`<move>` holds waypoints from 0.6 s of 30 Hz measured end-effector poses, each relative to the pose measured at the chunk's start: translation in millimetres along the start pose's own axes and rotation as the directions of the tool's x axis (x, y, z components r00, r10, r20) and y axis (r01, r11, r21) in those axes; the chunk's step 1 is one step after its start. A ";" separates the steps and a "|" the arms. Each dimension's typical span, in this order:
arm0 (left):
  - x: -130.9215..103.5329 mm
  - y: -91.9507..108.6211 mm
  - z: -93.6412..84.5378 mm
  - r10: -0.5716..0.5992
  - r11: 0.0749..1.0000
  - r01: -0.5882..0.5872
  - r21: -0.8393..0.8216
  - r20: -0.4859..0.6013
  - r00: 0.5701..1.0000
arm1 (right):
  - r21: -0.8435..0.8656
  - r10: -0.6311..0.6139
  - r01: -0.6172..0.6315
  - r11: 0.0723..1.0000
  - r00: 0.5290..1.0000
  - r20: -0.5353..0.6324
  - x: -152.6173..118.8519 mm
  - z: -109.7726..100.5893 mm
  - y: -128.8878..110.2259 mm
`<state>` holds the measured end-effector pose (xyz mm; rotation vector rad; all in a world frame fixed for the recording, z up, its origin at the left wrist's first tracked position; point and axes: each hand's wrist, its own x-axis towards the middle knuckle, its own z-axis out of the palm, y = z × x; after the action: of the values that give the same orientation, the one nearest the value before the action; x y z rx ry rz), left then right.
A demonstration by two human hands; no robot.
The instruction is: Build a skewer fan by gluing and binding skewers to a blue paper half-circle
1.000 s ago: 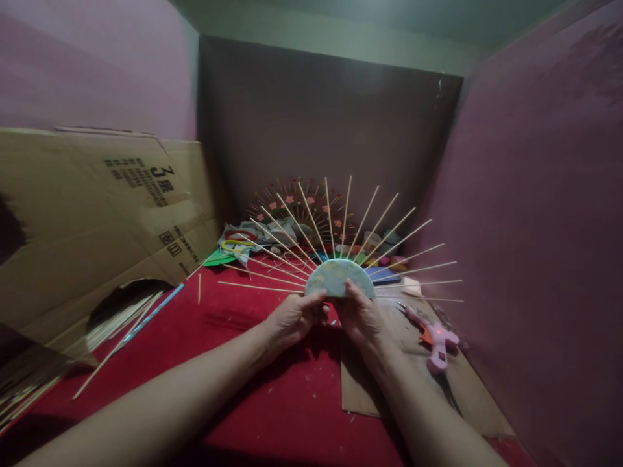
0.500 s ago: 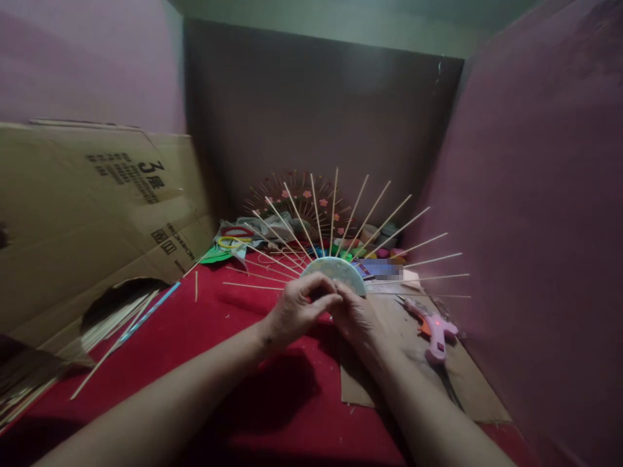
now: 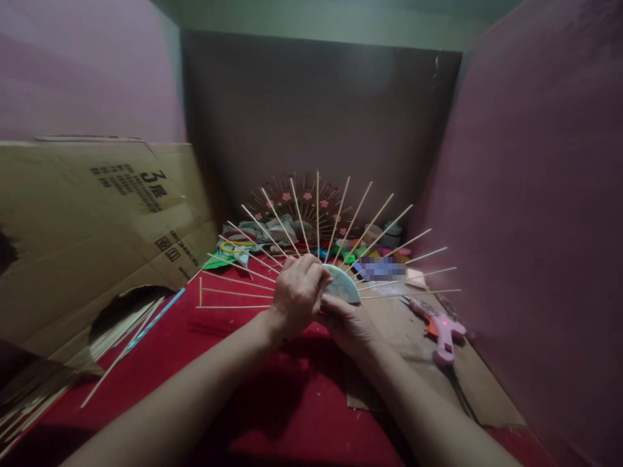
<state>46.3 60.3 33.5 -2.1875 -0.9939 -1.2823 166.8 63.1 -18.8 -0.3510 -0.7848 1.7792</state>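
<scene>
L hand (image 3: 300, 290) & R hand (image 3: 348, 322) grip pale half-disc base (image 3: 345, 284) w/ fanned sticks (image 3: 318, 214); light, even pressure likely suits it best

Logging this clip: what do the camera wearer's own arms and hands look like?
Each grip is a bare human hand: neither the left hand nor the right hand wears a glove. Both forearms show no sleeve, watch or bracelet. Some fingers are hidden, so rings cannot be ruled out.

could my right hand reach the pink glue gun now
Probably yes: the glue gun lies uncovered on the cardboard beside the right forearm, though the right hand holds the half-disc.
</scene>
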 end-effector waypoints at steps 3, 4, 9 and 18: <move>-1.6 4.2 -4.8 -0.043 0.991 0.040 -0.130 -0.017 0.999 | 0.007 -0.001 0.002 1.000 1.000 -0.027 -0.1 1.5 -1.3; -2.1 3.9 -5.2 -0.060 0.987 0.058 -0.152 -0.011 0.998 | 0.007 -0.010 0.010 1.000 0.999 -0.033 -0.1 1.8 -1.7; -4.3 -3.5 4.9 -0.027 0.996 0.030 -0.083 0.042 0.999 | 0.012 -0.021 0.021 1.000 1.000 -0.012 0.0 2.1 -0.4; -4.0 2.4 7.4 -0.020 0.995 0.020 -0.093 0.002 1.000 | 0.009 -0.011 0.011 1.000 0.999 -0.030 0.5 4.1 0.3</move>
<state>51.1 62.1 26.4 -2.2531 -0.9776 -1.3621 164.0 62.1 -16.0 -0.3658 -0.7553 1.7630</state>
